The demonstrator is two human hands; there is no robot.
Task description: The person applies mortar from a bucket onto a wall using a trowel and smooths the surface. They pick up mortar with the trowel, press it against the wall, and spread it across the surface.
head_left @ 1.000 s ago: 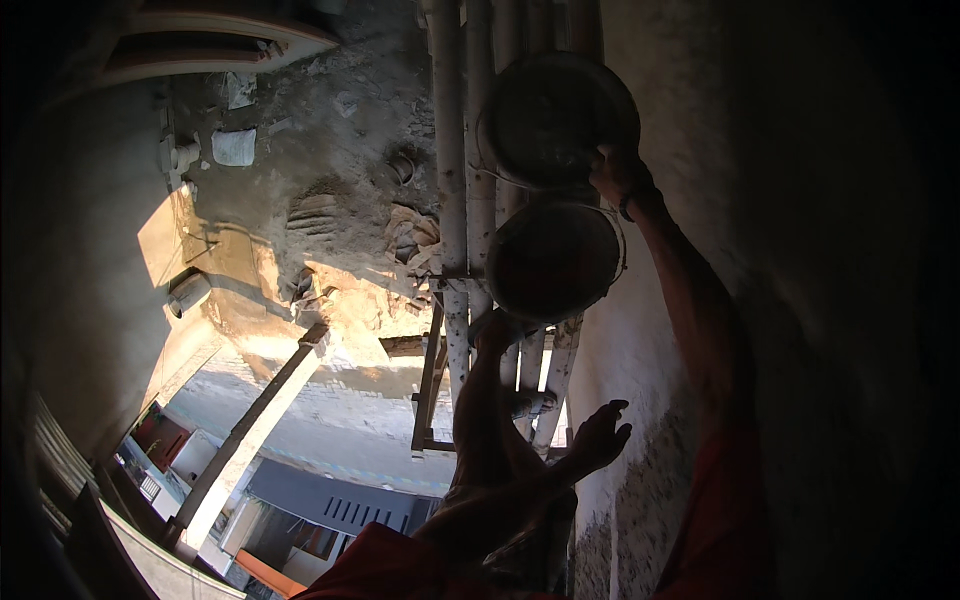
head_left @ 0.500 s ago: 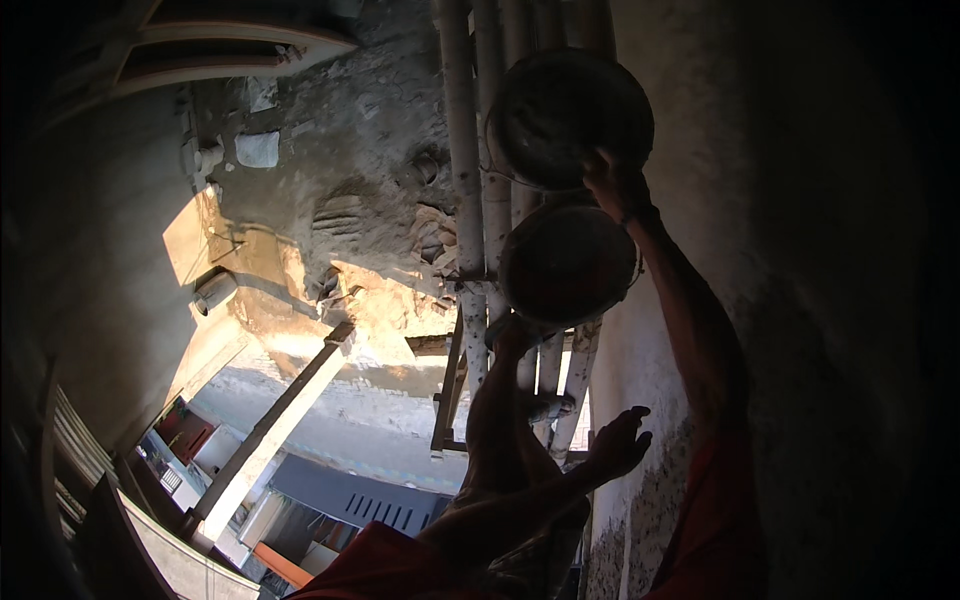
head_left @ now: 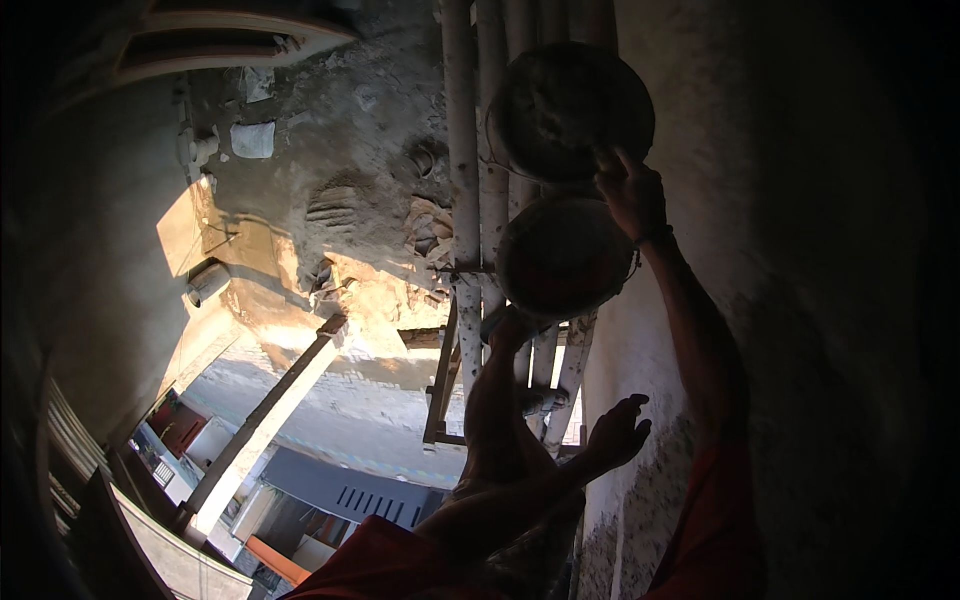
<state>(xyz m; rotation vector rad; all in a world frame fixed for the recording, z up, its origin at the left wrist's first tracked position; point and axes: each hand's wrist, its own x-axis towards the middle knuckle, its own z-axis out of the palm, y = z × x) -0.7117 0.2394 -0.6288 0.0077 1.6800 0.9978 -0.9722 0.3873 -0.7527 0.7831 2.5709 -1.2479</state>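
Observation:
An upper round dark bucket with dark, lumpy contents rests over several pale poles. A second bucket, with a wire handle, sits just below it. My right hand reaches to the near rim of the upper bucket with fingers bent; what they hold is too dark to make out. My left hand hangs lower, beside the pale wall, its fingers apart and holding nothing. My bare legs extend along the poles, with a foot just below the second bucket.
Far below on the left lies a rough ground with rubble and a pale sack. A slanting beam crosses the lower left over a sunlit yard. A speckled wall runs along my right. A wooden frame juts beside the poles.
My right hand has shifted slightly and its wrist sits a little lower, the fingers still at the upper bucket. The view has moved slightly; the buckets and my left hand stay much the same.

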